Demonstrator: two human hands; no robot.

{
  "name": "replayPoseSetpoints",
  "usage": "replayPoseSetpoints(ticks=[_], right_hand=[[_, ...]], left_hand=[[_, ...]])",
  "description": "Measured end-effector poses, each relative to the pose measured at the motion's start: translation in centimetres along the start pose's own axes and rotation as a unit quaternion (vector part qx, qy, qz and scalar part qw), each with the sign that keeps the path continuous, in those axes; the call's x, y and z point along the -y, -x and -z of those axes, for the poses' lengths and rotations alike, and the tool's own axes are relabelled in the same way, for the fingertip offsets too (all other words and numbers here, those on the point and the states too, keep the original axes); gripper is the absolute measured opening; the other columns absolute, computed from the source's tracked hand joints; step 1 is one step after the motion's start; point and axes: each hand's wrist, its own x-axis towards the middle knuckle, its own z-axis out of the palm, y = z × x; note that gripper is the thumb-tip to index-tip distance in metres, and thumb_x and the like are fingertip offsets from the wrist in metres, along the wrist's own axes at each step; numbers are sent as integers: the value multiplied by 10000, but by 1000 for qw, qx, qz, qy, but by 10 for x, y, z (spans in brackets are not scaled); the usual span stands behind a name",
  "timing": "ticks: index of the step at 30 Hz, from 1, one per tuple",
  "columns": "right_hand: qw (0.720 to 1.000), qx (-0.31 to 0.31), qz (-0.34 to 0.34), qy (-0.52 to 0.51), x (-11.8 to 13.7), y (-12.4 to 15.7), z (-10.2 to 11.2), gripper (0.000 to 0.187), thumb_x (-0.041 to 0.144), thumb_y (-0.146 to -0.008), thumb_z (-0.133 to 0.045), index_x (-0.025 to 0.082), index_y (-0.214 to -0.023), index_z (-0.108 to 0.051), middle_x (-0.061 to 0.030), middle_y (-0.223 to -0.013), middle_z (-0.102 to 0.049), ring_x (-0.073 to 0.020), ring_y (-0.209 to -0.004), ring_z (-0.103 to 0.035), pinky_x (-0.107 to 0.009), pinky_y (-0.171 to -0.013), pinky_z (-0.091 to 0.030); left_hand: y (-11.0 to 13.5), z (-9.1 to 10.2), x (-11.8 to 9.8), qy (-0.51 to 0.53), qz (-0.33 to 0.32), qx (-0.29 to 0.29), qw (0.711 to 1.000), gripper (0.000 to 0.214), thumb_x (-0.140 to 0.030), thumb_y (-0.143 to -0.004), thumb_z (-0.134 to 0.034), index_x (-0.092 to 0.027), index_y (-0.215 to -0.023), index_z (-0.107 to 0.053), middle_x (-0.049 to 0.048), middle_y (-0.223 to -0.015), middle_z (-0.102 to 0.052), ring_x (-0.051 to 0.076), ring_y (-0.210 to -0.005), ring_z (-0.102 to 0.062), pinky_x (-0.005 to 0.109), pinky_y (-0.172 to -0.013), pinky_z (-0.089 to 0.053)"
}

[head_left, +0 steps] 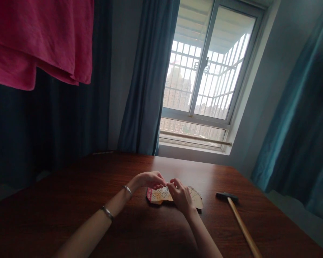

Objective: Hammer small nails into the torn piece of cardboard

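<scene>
Primarily, the bench [150, 233] supports all parts; 12 o'clock points away from the person. The wooden-handled hammer [239, 220] rests on it with its head at 3 o'clock from the patterned piece [157, 194] and its handle running toward 5 o'clock. The patterned piece lies beneath both hands. The left hand [152, 179], arm from 8 o'clock, and the right hand [181, 197], arm from 5 o'clock, pinch a slim item [166, 188], too small to identify.

So the left forearm [84, 231] has two bracelets going on: a light silvery one [128, 191] near the wrist, plus a darker metallic-looking band [107, 214] further up. Right forearm's [201, 231] just bare.
</scene>
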Motion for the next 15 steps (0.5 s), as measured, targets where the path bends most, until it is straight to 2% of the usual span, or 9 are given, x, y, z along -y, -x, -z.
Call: replayPoseSetpoints(ticks=[2, 5, 8, 10, 15], right_hand=[[998, -34, -50, -29, -10, -1, -2, 199, 229, -838, -439, 232, -860, -637, -35, -893, -593, -107, -669, -545, -200, -577, -385], [985, -85, -131, -76, -25, -3, -6, 249, 285, -839, -411, 185, -838, -638, -53, -822, -606, -120, -615, -547, -234, -599, -424], [970, -97, -183, -128, -38, -4, -12, 276, 349, -803, -449, 164, -803, -653, -55, -721, -633, -148, -582, -566, -259, -569, -445], [961, -86, -205, -164, -44, -3, -18, 284, 378, -768, -487, 157, -783, -664, -51, -663, -647, -158, -547, -572, -260, -526, -448], [940, -57, -241, -234, -53, 0, -28, 272, 373, -703, -549, 141, -772, -672, -73, -697, -685, -181, -603, -613, -262, -539, -470]], left_hand=[[0, -2, -4, 12, -30, -56, 998, 199, -265, -590, -671, -80, -662, -652, -3, -504, -507, 61, -456, -409, 196, -445, -275], [-8, -4, -5, 22, -79, -172, 982, 210, -239, -587, -653, -79, -724, -650, -14, -500, -494, 68, -466, -408, 202, -463, -296], [-23, -5, 3, 31, -119, -250, 960, 262, -151, -564, -607, -100, -820, -628, -7, -589, -529, 84, -540, -463, 199, -512, -346], [-34, -6, 13, 40, -135, -253, 957, 338, -107, -543, -571, -113, -879, -606, 9, -670, -556, 100, -613, -504, 208, -564, -383], [-49, -6, 39, 34, -154, -205, 966, 485, -70, -504, -526, -113, -985, -569, 41, -767, -583, 139, -707, -539, 240, -619, -406]])
